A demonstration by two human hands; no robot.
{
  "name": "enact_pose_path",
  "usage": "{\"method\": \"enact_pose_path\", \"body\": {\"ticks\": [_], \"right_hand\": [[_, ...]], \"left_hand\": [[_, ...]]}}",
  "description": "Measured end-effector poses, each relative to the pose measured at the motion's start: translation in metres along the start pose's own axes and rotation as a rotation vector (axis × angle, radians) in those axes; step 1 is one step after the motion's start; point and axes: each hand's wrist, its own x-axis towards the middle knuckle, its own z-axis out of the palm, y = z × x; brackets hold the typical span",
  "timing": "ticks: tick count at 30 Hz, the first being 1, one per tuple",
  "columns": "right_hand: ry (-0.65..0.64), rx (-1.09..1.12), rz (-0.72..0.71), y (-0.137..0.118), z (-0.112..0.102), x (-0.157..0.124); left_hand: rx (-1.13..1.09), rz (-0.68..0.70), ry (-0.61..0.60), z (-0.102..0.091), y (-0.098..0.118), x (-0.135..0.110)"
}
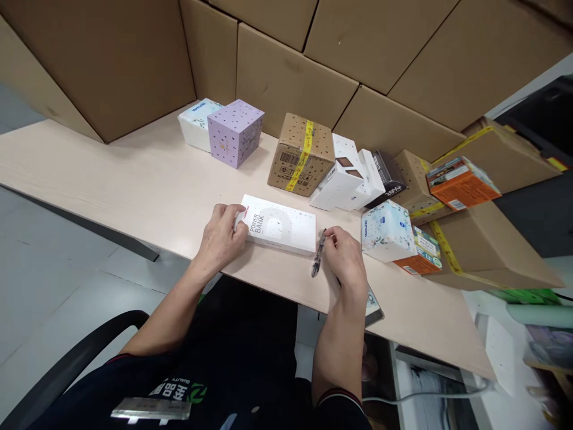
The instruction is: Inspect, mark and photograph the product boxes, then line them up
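A white box printed "POWER BANK" point(286, 230) lies flat near the table's front edge. At its left end is my left hand point(222, 236), closed, with thumb and fingers on the box. To the right of the box, my right hand point(344, 257) has its thumb and fingertips together on the upper end of a dark, partly clear pen point(318, 255). The pen points down toward the table's front edge, apart from the box. Under my right forearm, a flat item with a printed face point(372, 306) sticks out at the table's edge, mostly hidden.
Behind the white box stand a purple box point(235, 134), a taped brown carton point(299, 156) and white boxes point(342, 173). Tissue packs point(387, 230) and orange boxes point(463, 184) crowd the right, by an open carton point(496, 245). Large cartons point(290, 77) wall off the back.
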Motion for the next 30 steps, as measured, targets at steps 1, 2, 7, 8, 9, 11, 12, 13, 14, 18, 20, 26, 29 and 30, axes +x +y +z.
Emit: {"method": "enact_pose_path", "body": {"ticks": [1,2,7,8,9,11,12,13,14,18,20,26,29,30], "right_hand": [[-0.032,-0.043,0.003,0.0,0.0,0.0],[-0.075,-0.082,0.006,0.0,0.001,0.0],[-0.181,-0.216,0.0,-0.006,0.006,0.0],[-0.173,-0.213,-0.005,-0.006,0.006,0.0],[-0.164,-0.194,-0.008,-0.005,0.007,0.0],[-0.126,-0.111,-0.002,-0.002,0.006,0.0],[-0.085,-0.053,0.005,0.0,0.005,0.001],[-0.022,0.018,0.015,0.002,0.004,0.001],[0.071,0.106,0.029,0.003,0.003,0.002],[0.544,0.697,0.048,0.002,-0.004,0.006],[0.623,1.045,-0.015,0.0,-0.008,0.007],[0.522,1.322,-0.139,-0.01,-0.005,0.006],[0.52,1.248,-0.107,-0.021,0.007,0.004],[0.499,1.226,-0.092,-0.024,0.011,0.003]], "left_hand": [[0.0,-0.003,-0.003,0.0,0.0,0.0],[-0.003,-0.001,-0.001,0.0,0.001,-0.001],[0.032,0.166,0.145,0.004,0.001,-0.002],[0.057,0.23,0.187,0.005,0.002,-0.003],[0.079,0.302,0.224,0.006,0.003,-0.004],[0.095,0.452,0.255,0.009,0.008,-0.009],[0.092,0.522,0.251,0.011,0.012,-0.012],[0.086,0.583,0.237,0.013,0.016,-0.015],[0.084,0.629,0.217,0.016,0.021,-0.019],[0.174,0.682,0.103,0.029,0.038,-0.031],[0.276,0.663,0.035,0.035,0.043,-0.034],[0.492,0.658,-0.009,0.039,0.046,-0.039],[0.516,0.654,0.013,0.035,0.051,-0.044],[0.513,0.645,0.02,0.034,0.053,-0.046]]}}
